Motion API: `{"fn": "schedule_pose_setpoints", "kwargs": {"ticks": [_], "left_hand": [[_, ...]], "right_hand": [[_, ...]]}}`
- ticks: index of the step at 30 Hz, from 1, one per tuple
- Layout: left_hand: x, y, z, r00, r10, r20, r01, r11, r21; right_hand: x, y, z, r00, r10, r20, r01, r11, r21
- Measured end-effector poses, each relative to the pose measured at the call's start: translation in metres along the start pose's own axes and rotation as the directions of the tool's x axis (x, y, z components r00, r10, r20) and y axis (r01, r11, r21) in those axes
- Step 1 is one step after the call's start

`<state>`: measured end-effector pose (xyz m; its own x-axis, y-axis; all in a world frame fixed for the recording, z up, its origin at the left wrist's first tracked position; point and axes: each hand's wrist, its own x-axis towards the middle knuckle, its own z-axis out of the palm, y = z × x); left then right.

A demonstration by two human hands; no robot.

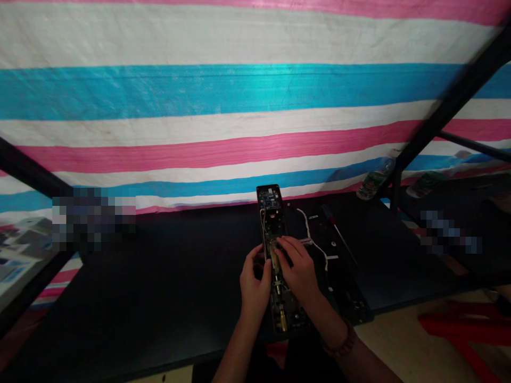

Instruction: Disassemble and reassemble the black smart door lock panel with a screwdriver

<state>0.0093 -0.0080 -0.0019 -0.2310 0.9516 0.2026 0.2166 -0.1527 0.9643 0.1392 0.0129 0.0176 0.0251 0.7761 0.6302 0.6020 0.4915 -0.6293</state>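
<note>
Your left hand (255, 279) is curling, partly open, against the left edge of the opened device (273, 226), which is lying on the bench (179, 276). Your right fingers (290, 247) are bending over its inner parts; whether either hand is gripping cannot be told. A screwdriver (337, 227) is lying rightward.

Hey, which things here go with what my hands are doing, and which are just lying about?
Part of the job:
open black casing, with left hand and right hand at it
circuit board inside it
screwdriver, probably
white cable, probably

Apparently just lying about:
plastic bottle
second bottle, further right
</note>
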Motion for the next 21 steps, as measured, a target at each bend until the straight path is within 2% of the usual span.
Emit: {"fn": "schedule_pose_setpoints", "kwargs": {"ticks": [3,9,12,16,21], "left_hand": [[0.0,-0.001,0.0,1.0,-0.026,0.002,0.026,0.998,-0.055],[0.001,-0.004,0.005,0.996,-0.022,0.089,0.032,0.993,-0.115],[0.001,-0.004,0.006,0.995,-0.03,0.094,0.044,0.989,-0.14],[0.003,0.0,0.005,0.989,-0.074,0.131,0.096,0.982,-0.163],[0.012,0.004,0.01,0.963,-0.223,0.154,0.253,0.945,-0.209]], "right_hand": [[0.001,0.0,-0.001,0.999,-0.02,0.025,0.02,1.0,-0.022],[0.0,0.002,-0.003,0.999,0.022,0.041,-0.018,0.994,-0.111],[-0.004,0.005,-0.007,0.997,0.067,0.032,-0.064,0.995,-0.07],[-0.015,0.011,-0.013,0.982,0.186,0.042,-0.187,0.982,0.03],[-0.026,0.016,-0.008,0.937,0.342,0.066,-0.348,0.915,0.205]]}}
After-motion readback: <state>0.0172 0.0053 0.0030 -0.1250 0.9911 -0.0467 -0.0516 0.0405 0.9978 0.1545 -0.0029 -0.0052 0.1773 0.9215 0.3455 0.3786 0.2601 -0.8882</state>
